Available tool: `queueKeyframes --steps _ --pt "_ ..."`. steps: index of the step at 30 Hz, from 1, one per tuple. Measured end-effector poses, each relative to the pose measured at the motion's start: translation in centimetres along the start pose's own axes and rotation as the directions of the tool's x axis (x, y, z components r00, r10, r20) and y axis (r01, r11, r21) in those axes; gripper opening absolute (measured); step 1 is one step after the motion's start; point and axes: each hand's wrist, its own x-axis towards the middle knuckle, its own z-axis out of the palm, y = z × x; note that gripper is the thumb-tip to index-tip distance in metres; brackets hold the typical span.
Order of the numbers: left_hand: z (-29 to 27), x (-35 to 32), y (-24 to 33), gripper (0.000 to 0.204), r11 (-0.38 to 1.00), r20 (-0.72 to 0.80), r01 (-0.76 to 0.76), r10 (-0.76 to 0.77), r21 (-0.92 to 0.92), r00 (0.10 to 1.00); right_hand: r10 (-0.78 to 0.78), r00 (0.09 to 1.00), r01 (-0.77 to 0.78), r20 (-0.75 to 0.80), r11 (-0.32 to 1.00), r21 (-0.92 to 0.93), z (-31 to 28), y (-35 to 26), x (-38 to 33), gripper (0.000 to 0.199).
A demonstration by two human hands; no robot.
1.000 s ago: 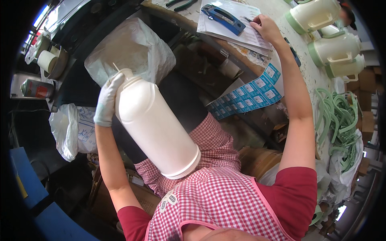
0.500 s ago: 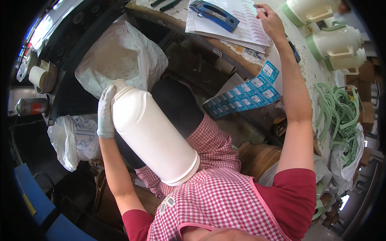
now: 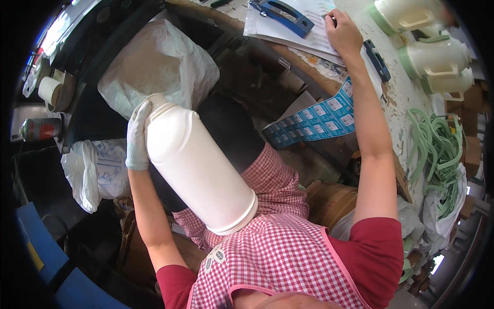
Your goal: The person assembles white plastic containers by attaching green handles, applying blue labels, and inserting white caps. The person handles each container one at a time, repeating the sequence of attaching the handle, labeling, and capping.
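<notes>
My left hand [image 3: 137,135], in a white glove, is closed round the shoulder of a white plastic jug shell [image 3: 198,165]. The shell lies tilted across my lap, its narrow neck away from me and its wide threaded end against my checked apron [image 3: 278,252]. Bare and curled, my right hand [image 3: 343,37] rests on the printed paper sheets [image 3: 288,42] on the worktable. A small dark spot shows at its fingers; what they hold, if anything, I cannot make out. Beneath that forearm, a strip of blue labels [image 3: 314,121] hangs over the table edge.
Blue-handled tools [image 3: 283,16] lie on the papers, and another blue tool [image 3: 377,61] is right of my wrist. Cream jugs with green bases [image 3: 432,55] stand at the right, above green plastic strips [image 3: 437,154]. A large plastic bag [image 3: 159,67] sits beyond the shell.
My right hand has come slightly nearer over the papers, its fingers more curled. The view has shifted a little. My left hand keeps its hold on the shell.
</notes>
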Motion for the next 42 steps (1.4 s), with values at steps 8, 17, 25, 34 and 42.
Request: queueKeyframes --steps 8,17,25,34,42 --pt "-0.7 1.1 -0.5 0.046 0.966 -0.094 -0.116 0.141 0.231 0.986 0.146 0.959 -0.181 0.241 0.975 0.131 -1.0 -0.5 2.7 0.048" --pt "1.3 -10.3 -1.4 0.028 0.671 -0.037 -0.515 0.627 0.534 0.778 -0.269 0.904 -0.23 0.332 0.348 0.909 -10.1 -20.1 -10.4 0.034" --pt "1.1 -12.5 -3.3 0.052 0.768 0.053 -0.517 0.539 0.379 0.84 -0.444 0.662 -0.584 0.604 0.2 0.787 -10.2 -28.8 -19.0 0.032" --pt "1.4 -12.8 -3.8 0.06 0.673 0.04 -0.476 0.554 0.566 0.832 -0.393 0.778 -0.231 0.49 0.547 0.804 -9.8 -28.0 -19.1 0.035" --pt "1.4 -6.2 5.1 0.085 0.711 -0.261 -0.037 0.306 0.702 0.916 0.136 0.984 -0.125 0.118 0.987 -0.098 -6.1 -8.5 1.1 0.093"
